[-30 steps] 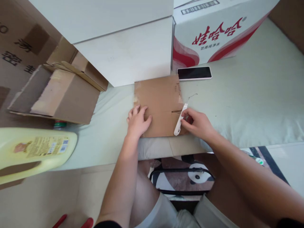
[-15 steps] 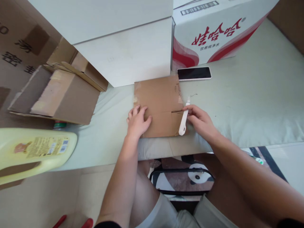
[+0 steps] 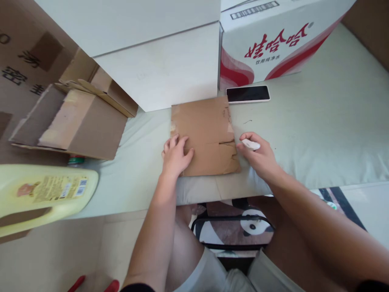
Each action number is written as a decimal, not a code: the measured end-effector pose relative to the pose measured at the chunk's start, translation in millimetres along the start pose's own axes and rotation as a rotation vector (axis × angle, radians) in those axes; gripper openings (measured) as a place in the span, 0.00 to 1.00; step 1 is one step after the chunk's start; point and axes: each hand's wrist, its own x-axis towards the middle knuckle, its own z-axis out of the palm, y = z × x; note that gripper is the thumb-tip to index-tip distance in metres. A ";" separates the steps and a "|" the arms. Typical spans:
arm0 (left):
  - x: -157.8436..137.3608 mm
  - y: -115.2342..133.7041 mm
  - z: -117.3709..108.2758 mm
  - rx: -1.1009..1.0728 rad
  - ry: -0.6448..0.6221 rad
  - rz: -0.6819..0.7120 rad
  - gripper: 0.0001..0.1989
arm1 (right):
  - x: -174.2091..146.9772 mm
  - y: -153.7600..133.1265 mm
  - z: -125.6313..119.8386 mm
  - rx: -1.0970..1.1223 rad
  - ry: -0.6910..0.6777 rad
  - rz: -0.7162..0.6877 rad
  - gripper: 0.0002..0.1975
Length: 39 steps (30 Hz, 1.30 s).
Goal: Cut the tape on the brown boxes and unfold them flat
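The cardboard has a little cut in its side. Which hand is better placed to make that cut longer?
Probably the right hand. It holds the white cutter right beside the slit on the cardboard edge. The left hand lies flat on the sheet, pinning it down, with no tool.

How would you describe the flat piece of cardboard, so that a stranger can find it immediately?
Start at the big white box at the back of the pale green surface. Directly before it lies the flat cardboard piece, pressed by the left hand, with the right hand at its edge. Unlike the folded cartons to the left, it is one flat sheet with a slit.
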 end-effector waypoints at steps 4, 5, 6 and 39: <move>0.4 0.2 -0.3 0.003 -0.002 -0.007 0.29 | -2.9 -1.3 -2.9 -0.071 -0.014 -0.032 0.13; 0.5 0.3 -0.4 0.006 -0.002 -0.008 0.28 | -3.0 -1.3 -3.5 -0.091 -0.013 -0.038 0.14; 0.7 0.4 -0.5 0.008 -0.002 -0.008 0.28 | -3.2 -1.4 -3.8 -0.109 -0.016 -0.035 0.14; -1.3 3.0 -2.0 0.013 -0.008 -0.002 0.28 | -8.2 -9.1 0.4 -0.512 -0.302 -0.093 0.11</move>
